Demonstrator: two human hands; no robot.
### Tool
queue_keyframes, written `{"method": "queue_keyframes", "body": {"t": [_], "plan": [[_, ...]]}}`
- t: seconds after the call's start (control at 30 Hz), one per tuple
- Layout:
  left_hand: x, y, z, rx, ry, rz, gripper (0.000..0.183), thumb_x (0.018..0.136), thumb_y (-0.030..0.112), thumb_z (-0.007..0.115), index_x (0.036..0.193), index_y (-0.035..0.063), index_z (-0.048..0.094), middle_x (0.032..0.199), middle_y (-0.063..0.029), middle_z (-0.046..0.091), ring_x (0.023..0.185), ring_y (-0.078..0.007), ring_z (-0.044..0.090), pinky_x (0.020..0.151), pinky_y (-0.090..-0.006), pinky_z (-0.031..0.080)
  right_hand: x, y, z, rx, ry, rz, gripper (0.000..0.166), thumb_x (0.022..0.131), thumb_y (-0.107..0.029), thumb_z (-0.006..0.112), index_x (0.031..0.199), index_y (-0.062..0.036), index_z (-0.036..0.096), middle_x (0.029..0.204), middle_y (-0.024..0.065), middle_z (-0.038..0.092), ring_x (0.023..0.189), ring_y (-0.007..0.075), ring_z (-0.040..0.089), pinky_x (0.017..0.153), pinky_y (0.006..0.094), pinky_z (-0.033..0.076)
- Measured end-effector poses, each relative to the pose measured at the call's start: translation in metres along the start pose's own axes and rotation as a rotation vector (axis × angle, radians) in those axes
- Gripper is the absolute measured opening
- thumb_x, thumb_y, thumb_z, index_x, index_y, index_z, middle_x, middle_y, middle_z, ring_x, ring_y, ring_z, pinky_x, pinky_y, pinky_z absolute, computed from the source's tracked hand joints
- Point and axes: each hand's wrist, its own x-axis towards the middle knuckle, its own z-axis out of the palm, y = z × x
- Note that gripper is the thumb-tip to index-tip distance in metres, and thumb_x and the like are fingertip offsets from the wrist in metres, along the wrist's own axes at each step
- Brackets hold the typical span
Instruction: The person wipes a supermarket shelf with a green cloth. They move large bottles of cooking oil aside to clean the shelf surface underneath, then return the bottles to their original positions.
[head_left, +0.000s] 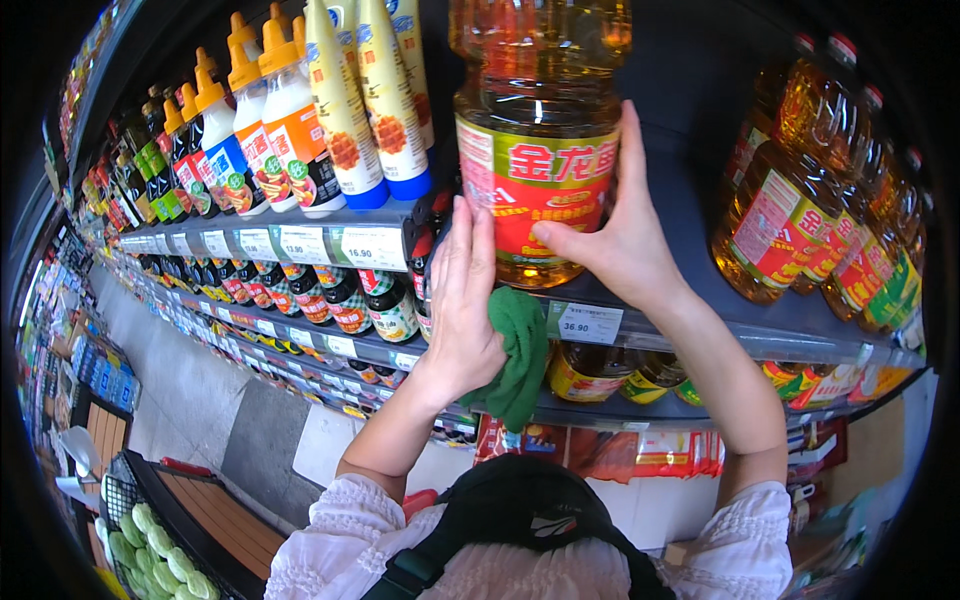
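Note:
A large clear plastic bottle of golden cooking oil (536, 191) with a red and green label stands upright at the front of the upper shelf. My right hand (626, 225) grips its right side, the thumb across the label's lower part. Against the bottle's lower left side rest the fingers of my left hand (465, 307), held straight and close together. A folded green cloth (519, 360) hangs from the palm side of my left hand, below the bottle. How the cloth is held there is hidden.
More oil bottles (780, 225) stand on the right of the shelf (675, 319). Squeeze bottles with orange caps (289, 127) and upright yellow-and-white tubes (382, 112) crowd the left. Jars (390, 307) line a lower shelf. A crate of green vegetables (154, 555) is at lower left.

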Motion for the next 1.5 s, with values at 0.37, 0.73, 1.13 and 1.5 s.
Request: {"method": "queue_keyframes", "body": {"t": [0.37,0.73,1.13,1.5], "plan": [[-0.002,-0.017,0.018,0.217,0.151,0.011,0.078,0.081,0.030,0.055,0.138,-0.0066,0.017,0.138,-0.0223,0.032,0.122,-0.0368,0.035,0.102,-0.0412,0.024,-0.013,0.004,0.001,-0.309,0.059,-0.083,0.104,0.061,-0.012,0.079,0.141,-0.0098,0.012,0.126,0.0180,0.032,0.114,0.0304,0.040,0.096,0.0390,0.037],[-0.007,-0.015,0.027,0.339,0.161,-0.023,0.079,0.079,0.029,0.056,0.139,-0.0045,0.016,0.142,-0.0222,0.024,0.129,-0.0355,0.028,0.104,-0.0473,0.018,-0.035,0.014,-0.100,-0.888,-0.164,-0.201,0.028,0.072,-0.024,0.067,0.094,-0.0062,0.062,0.091,0.0108,0.058,0.087,0.0282,0.057,0.076,0.0381,0.046],[-0.006,-0.017,0.034,0.363,0.152,-0.074,0.080,0.082,0.033,0.053,0.140,-0.0034,0.013,0.140,-0.0222,0.029,0.122,-0.0370,0.032,0.102,-0.0413,0.022,-0.041,0.025,-0.104,-0.880,-0.572,0.182,0.040,0.089,-0.037,0.047,0.108,-0.0045,0.060,0.107,0.0164,0.056,0.104,0.0321,0.052,0.087,0.0410,0.043],[-0.013,-0.010,0.044,0.415,0.218,-0.088,0.078,0.078,0.029,0.053,0.141,0.0006,0.016,0.139,-0.0188,0.031,0.120,-0.0310,0.034,0.103,-0.0358,0.021,-0.061,0.028,-0.107,-0.854,-0.458,-0.047,0.037,0.087,-0.034,0.050,0.092,0.0004,0.063,0.093,0.0217,0.060,0.088,0.0367,0.059,0.077,0.0442,0.048]]}}
